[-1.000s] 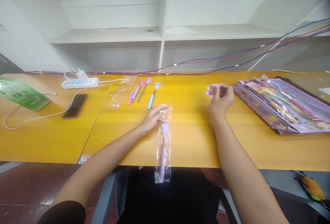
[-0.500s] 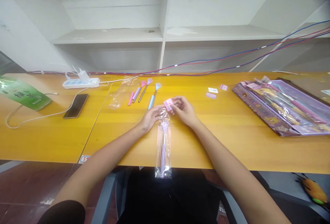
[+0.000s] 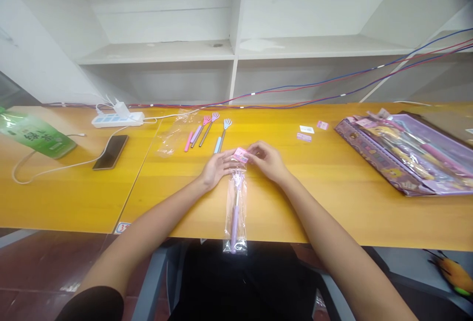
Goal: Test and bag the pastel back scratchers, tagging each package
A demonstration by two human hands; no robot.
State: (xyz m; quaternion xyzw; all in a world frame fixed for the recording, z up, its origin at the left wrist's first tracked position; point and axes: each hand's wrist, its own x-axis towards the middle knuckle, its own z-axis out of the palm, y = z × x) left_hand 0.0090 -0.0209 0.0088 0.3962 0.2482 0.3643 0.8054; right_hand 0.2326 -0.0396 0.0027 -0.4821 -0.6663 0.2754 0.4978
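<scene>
A small pink printed card (image 3: 240, 155) is pinched between the thumb and fingers of my right hand (image 3: 269, 162). It sits over the top end of a clear plastic bag (image 3: 241, 195). Inside the bag lies a purple back scratcher (image 3: 234, 217), its handle pointing toward me and past the table's front edge. My left hand (image 3: 216, 169) is open, fingers stretched out flat against the bag's top and touching the card's left side. Beyond the hands lie a blue back scratcher (image 3: 222, 135), a pink one (image 3: 197, 131) and a purple one (image 3: 210, 127).
More small cards (image 3: 304, 137) lie at centre right. An open purple printed box (image 3: 384, 160) with packaged items stands at the right. At left are a phone (image 3: 110, 152), a power strip (image 3: 118, 119) with white cables, and a green bag (image 3: 37, 133). A crumpled clear wrapper (image 3: 172, 136) lies near the back scratchers.
The pink card has moved slightly down and left, flatter over the bag's top. My left fingers are more stretched out; the bag has barely shifted.
</scene>
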